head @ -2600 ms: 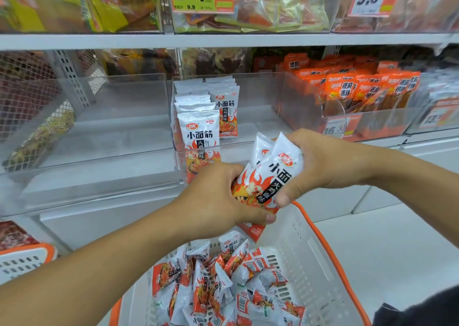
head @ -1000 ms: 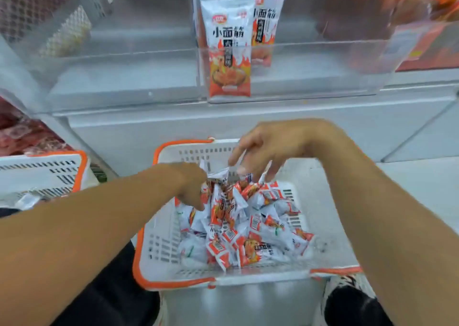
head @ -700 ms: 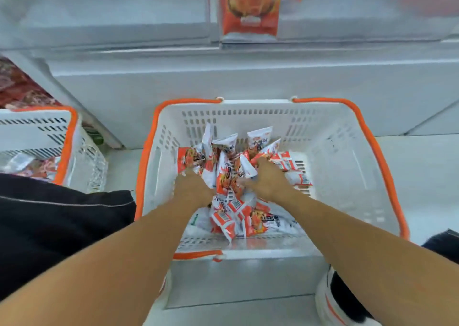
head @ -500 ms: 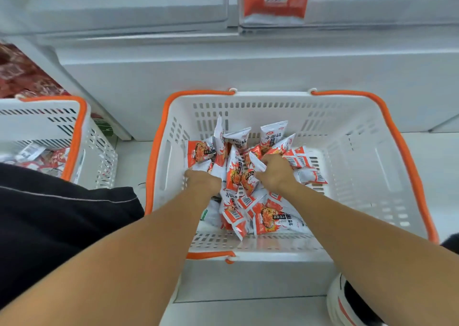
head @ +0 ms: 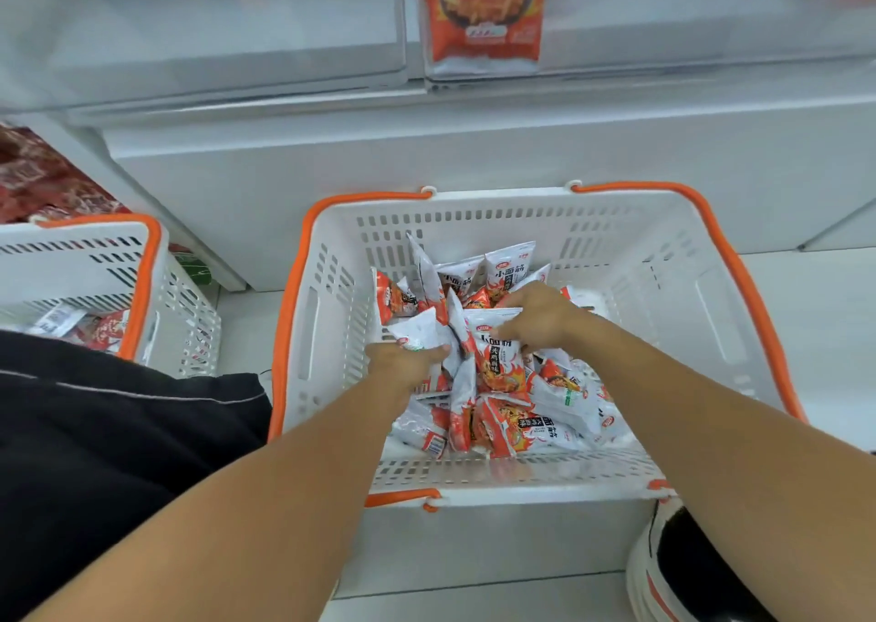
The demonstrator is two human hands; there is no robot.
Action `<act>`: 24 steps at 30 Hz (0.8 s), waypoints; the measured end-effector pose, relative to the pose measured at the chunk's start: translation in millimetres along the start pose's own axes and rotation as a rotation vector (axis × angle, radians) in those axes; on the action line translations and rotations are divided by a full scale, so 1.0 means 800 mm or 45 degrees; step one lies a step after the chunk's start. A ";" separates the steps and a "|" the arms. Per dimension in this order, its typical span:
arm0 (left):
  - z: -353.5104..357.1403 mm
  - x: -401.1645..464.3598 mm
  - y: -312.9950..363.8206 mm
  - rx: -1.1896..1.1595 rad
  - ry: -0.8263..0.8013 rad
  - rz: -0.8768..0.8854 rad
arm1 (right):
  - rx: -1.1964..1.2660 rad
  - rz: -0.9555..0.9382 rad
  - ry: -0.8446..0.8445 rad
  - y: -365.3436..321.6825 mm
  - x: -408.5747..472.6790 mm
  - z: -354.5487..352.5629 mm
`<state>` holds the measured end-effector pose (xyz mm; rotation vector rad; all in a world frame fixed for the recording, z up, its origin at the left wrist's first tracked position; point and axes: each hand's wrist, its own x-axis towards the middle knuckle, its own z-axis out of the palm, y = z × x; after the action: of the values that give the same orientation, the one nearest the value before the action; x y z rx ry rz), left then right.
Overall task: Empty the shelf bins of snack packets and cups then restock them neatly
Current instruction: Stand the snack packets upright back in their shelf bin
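Two hands reach down into a white basket (head: 630, 261) of snack packets (head: 535, 413). Left hand (head: 407, 361) grips a white packet at the pile's left edge. Right hand (head: 540, 313) pinches an upright packet (head: 497, 356), its long axis pointing toward the shelf bin (head: 663, 29) directly above and ahead.

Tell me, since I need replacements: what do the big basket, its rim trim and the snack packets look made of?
Basket: white moulded plastic, matt, judging by its slotted walls.
Rim trim: orange plastic, smooth, slightly glossy.
Snack packets: thin printed plastic film, probably; they crinkle and glint where the left hand and right hand grip them.
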<state>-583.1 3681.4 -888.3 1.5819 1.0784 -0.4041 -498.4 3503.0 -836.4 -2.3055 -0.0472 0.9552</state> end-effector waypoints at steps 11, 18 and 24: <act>-0.062 -0.167 0.175 0.393 -0.160 0.538 | 0.026 -0.356 0.214 -0.138 -0.161 -0.155; -0.078 -0.304 0.246 0.177 -0.360 0.961 | 0.477 -0.370 0.339 -0.187 -0.267 -0.176; -0.079 -0.333 0.261 0.331 -0.858 1.120 | 0.628 -0.404 0.444 -0.213 -0.298 -0.218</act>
<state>-572.3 3635.0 -547.1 1.7801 -0.2162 -0.4213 -527.3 3481.9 -497.7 -1.8962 -0.0257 0.3452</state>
